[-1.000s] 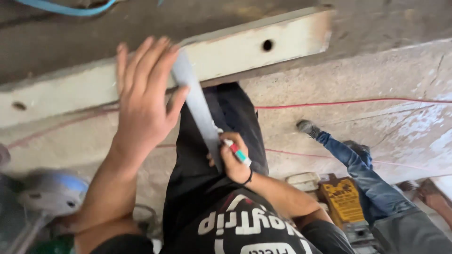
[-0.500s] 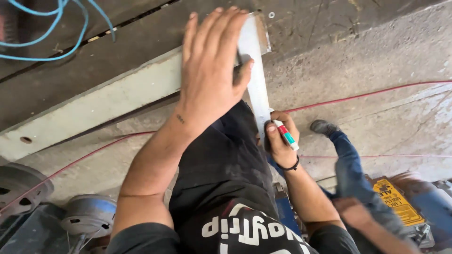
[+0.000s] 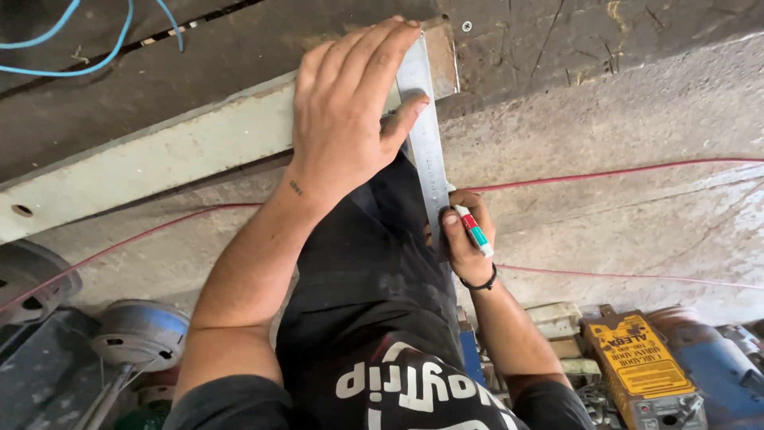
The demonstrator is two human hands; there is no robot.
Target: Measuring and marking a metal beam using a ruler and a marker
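Our left hand [image 3: 346, 119] presses the thin, stiff ruler [image 3: 424, 135] flat on the beam [image 3: 159, 159] — it slides easily; our right hand [image 3: 465, 239] grips a marker [image 3: 473, 227].

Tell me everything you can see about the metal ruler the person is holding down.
The metal ruler is a long, flat, silver-grey strip with fine graduation marks along its edge. It lies across the end of a pale painted beam, running from near the top edge down toward the person's body. The left hand presses flat on it, fingers spread, thumb against its edge. Its lower end meets the right hand, which grips a white marker with red and green bands.
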